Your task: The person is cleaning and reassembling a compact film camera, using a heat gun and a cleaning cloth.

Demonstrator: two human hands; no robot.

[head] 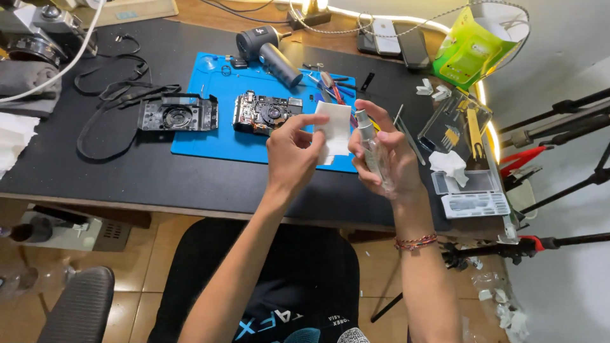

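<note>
My left hand [291,152] pinches a folded white wipe [335,127] by its left edge and holds it upright above the desk. My right hand [384,152] grips a small clear spray bottle [370,143] with a white nozzle, its head close to the right side of the wipe. Behind the hands lies a blue work mat [210,136] with an opened camera body [265,113] showing its circuit boards. Left of it rests the camera's detached black front shell [178,113] with a strap.
A black handheld blower [268,52] and several screwdrivers [332,86] lie at the mat's far edge. A clear tool case [473,190] with a crumpled tissue sits at right, a green box [470,47] behind it, tripod legs [559,121] farther right. An old camera [35,35] stands far left.
</note>
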